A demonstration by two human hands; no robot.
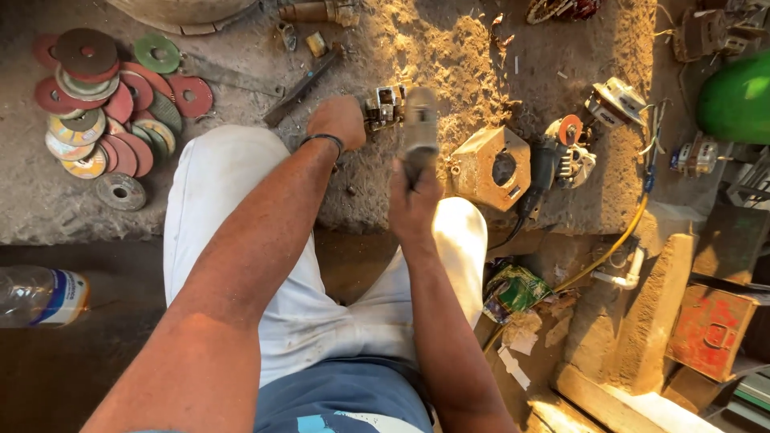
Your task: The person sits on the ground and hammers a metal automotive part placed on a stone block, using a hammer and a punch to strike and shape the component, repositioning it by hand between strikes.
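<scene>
A: Where does the person have the work?

B: The left hand (341,120) is pressed down on a small metal part (385,106) that lies on the dusty workbench (417,48), just ahead of the knees. The fingers are curled over the part's near edge, closed on it, pinning it rather than lifting it.

A: And the other hand?

B: The right hand (415,204) is wrapped tight round the handle of a grey power tool (419,128), whose head points away from the body and sits right beside the part, on its right. Whether the tool's tip touches the metal cannot be told from this view.

A: What would make this step go well?

B: Judging from the grip, the part wants firm pressure so it does not skid in the sawdust-like grit. The left thumb and knuckles look very near the tool's head, so keeping them behind the part's edge seems wise. A steady wrist and a light feed would likely serve better than force.

A: Anything around that could get in the way?

B: An angle grinder (561,152) with an orange disc lies to the right, next to a hexagonal metal block (489,167) with a round hole; its cord and a yellow hose (609,252) trail off the bench edge. A heap of worn grinding discs (104,104) sits well apart on the left, and a plastic bottle (40,295) lies lower left. None of these touch the hands, but the block is near the right forearm's path
</scene>
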